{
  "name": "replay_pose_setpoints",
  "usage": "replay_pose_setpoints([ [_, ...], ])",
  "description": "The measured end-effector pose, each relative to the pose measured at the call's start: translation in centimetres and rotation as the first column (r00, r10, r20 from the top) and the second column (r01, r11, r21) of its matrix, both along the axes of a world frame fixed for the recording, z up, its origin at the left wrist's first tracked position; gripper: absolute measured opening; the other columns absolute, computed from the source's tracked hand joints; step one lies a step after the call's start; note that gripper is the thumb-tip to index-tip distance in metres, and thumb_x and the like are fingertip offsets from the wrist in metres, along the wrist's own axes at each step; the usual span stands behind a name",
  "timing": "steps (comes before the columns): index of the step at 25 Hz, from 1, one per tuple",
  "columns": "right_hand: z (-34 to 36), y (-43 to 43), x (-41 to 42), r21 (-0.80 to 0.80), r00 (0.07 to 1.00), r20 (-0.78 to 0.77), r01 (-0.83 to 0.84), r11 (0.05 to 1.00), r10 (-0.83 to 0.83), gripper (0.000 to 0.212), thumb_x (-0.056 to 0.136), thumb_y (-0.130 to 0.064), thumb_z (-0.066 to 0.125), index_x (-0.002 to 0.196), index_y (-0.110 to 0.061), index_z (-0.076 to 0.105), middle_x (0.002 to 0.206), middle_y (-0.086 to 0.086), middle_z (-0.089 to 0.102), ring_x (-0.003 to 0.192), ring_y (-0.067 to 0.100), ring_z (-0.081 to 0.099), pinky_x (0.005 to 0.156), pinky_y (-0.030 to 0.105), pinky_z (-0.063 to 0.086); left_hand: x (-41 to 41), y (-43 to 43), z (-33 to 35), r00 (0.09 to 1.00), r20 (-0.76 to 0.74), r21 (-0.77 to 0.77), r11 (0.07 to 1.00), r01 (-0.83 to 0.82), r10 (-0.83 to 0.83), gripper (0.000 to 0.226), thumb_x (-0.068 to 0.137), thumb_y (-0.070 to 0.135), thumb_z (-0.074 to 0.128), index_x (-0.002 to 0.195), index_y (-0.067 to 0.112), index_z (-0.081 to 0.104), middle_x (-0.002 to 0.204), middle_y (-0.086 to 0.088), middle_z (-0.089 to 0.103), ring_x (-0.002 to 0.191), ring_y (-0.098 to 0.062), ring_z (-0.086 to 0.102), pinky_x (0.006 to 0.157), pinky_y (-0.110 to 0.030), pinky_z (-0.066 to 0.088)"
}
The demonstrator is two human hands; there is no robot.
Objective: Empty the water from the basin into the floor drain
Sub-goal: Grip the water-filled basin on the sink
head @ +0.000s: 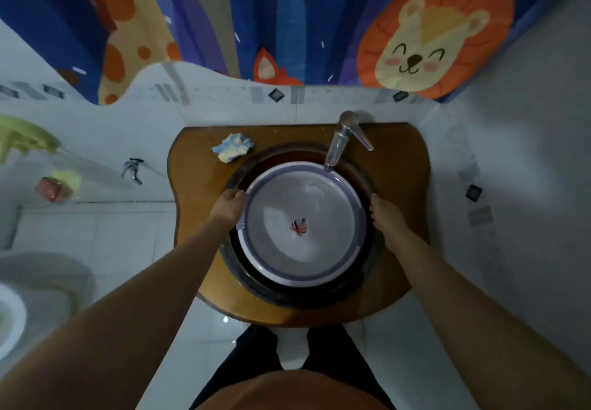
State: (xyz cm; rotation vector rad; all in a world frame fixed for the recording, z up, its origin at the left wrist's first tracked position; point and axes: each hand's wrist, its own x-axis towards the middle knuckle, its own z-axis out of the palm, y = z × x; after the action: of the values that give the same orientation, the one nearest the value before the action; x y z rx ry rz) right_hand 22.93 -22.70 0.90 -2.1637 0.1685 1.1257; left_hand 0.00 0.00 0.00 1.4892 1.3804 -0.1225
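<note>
lavender-grey plastic basin [303, 227] sat inside the dark round sink bowl [361, 285] of a brown wooden vanity top [399, 186], seen from above w/ both of a person's bare arms reaching in. the basin's wide rim was a deeper purple than its pale inside, and a small red leaf mark showed at the bottom centre. pale patches of glare lay on the inside; water level couldn't be judged in the dim light.

left hand [227, 206] was on the basin's left edge, fingers curled over the rim, gripping it. right hand [385, 213] lay at the basin's right edge, fingers pointing toward the wall; whether it was actually clasping the rim or only touching it couldn't be told.

chrome tap [340, 139] stood at the back right of the vanity, spout angled down over the basin's far rim, lever sticking out to the right. crumpled blue-and-yellow cloth [232, 148] lay on the wood at back left, just beside the sink bowl.

behind the vanity: white tiled wall w/ small dark diamond insets, and a blue curtain [287, 19] printed w/ a lion, fox and giraffe. left side: a wall tap [132, 170] and part of a white toilet [19, 307]. person's dark trousers [335, 355] visible over white floor tiles [105, 234].
</note>
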Motion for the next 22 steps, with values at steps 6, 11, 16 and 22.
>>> replay_pose_setpoints([
  [6, -2.3, 0.9, -0.6, -0.126, 0.995, -0.094, -0.036, 0.991, 0.024, 0.055, 0.099, -0.046, 0.034, 0.139, -0.010, 0.045, 0.141, 0.012, 0.048, 0.119, 0.031, 0.050, 0.084, 0.035, 0.038, 0.7, 0.1, -2.9, 0.986, -0.127, -0.036, 0.994, 0.104, -0.108, 0.062, 0.101, 0.051, 0.027, 0.147, 0.011, 0.035, 0.146, -0.016, 0.044, 0.128, -0.036, 0.046, 0.098, -0.044, 0.039],
  [11, -4.7, 1.0, -0.8, -0.159, 0.990, -0.123, -0.087, 0.983, 0.068, 0.059, 0.098, -0.051, 0.030, 0.141, -0.012, 0.044, 0.127, 0.014, 0.057, 0.101, 0.028, 0.056, 0.081, 0.037, 0.046, 1.0, 1.1, -5.3, 0.977, -0.194, -0.049, 0.996, 0.080, -0.088, 0.068, 0.098, 0.055, 0.029, 0.152, 0.014, 0.025, 0.140, -0.015, 0.050, 0.117, -0.035, 0.054, 0.079, -0.037, 0.039],
  [16, -6.6, 0.3, -0.5, -0.188, 0.983, -0.107, -0.166, 0.968, 0.147, 0.057, 0.100, -0.044, 0.035, 0.149, -0.016, 0.029, 0.102, 0.008, 0.057, 0.077, 0.022, 0.056, 0.065, 0.032, 0.046, 0.8, 1.4, -7.9, 0.957, -0.242, -0.094, 0.985, 0.143, -0.162, 0.055, 0.099, 0.039, 0.042, 0.144, 0.010, 0.033, 0.081, 0.000, 0.048, 0.067, -0.018, 0.050, 0.050, -0.031, 0.037],
  [22, -7.3, 0.2, -0.3, -0.282, 0.931, 0.002, -0.350, 0.893, 0.366, 0.043, 0.098, -0.025, 0.046, 0.139, -0.010, 0.039, 0.130, 0.017, 0.053, 0.106, 0.033, 0.058, 0.078, 0.034, 0.044, 0.0, 1.7, -9.0, 0.881, -0.340, 0.032, 0.932, 0.362, -0.330, 0.034, 0.095, 0.024, 0.056, 0.123, 0.008, 0.046, 0.087, -0.005, 0.050, 0.064, -0.017, 0.047, 0.066, -0.038, 0.041],
])
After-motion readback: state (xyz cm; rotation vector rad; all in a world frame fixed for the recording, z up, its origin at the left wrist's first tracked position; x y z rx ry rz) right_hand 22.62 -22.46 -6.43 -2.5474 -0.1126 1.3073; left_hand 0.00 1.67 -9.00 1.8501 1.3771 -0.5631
